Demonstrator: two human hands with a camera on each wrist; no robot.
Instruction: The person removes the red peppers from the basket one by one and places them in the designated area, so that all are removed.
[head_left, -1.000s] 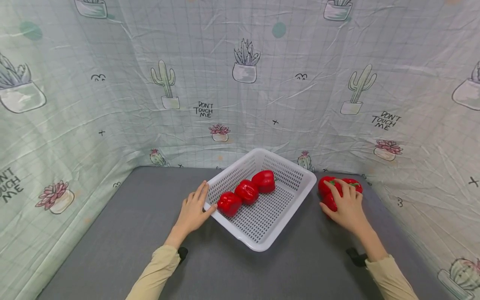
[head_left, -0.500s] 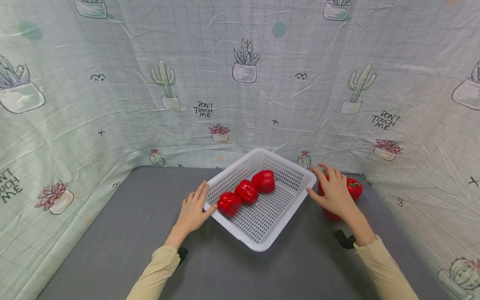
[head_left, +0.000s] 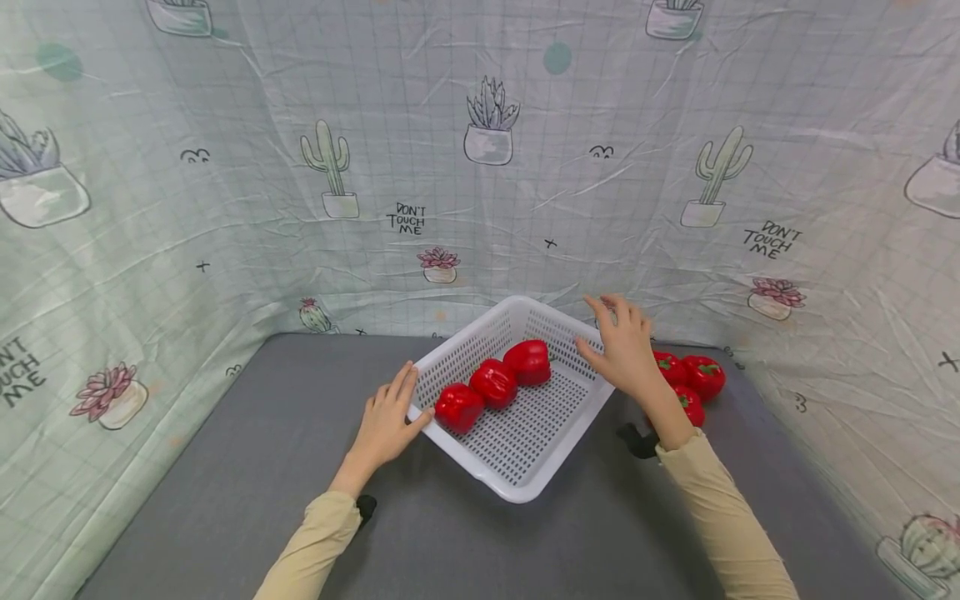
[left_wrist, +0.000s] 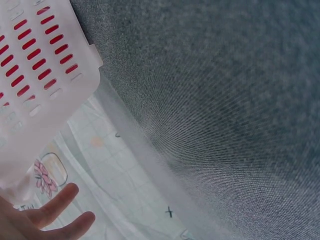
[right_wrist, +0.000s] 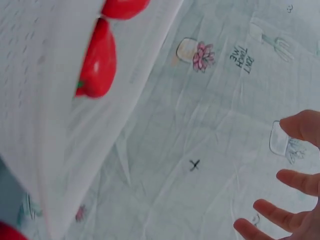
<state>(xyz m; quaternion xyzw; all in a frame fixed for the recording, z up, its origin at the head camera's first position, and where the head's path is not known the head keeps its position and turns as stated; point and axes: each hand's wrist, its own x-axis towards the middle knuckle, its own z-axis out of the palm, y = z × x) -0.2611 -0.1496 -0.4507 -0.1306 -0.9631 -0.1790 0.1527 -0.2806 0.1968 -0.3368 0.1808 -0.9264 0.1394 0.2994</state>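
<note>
A white perforated plastic basket (head_left: pixel 534 423) stands at an angle on the table, holding three red bell peppers (head_left: pixel 493 384) in a slanting row along its left side. My left hand (head_left: pixel 385 421) rests on the left corner of its rim, fingers fairly straight; the left wrist view shows two fingers (left_wrist: pixel 70 227) extended outside the basket. Over the right corner of the rim hovers my right hand (head_left: pixel 626 354), fingers spread, holding nothing. Behind that forearm, three more red bell peppers (head_left: pixel 703 379) cluster on the table, partly hidden.
The grey tabletop (head_left: pixel 225 467) is bounded at the back and sides by a hanging cloth (head_left: pixel 390 275) printed with cacti and potted plants. The basket's far corner lies close to the back cloth. A black strap (head_left: pixel 639 440) sits at the right wrist.
My right hand has moved left from over the right-hand pepper cluster to above the basket's right corner, uncovering those peppers. The left hand and basket have stayed still.
</note>
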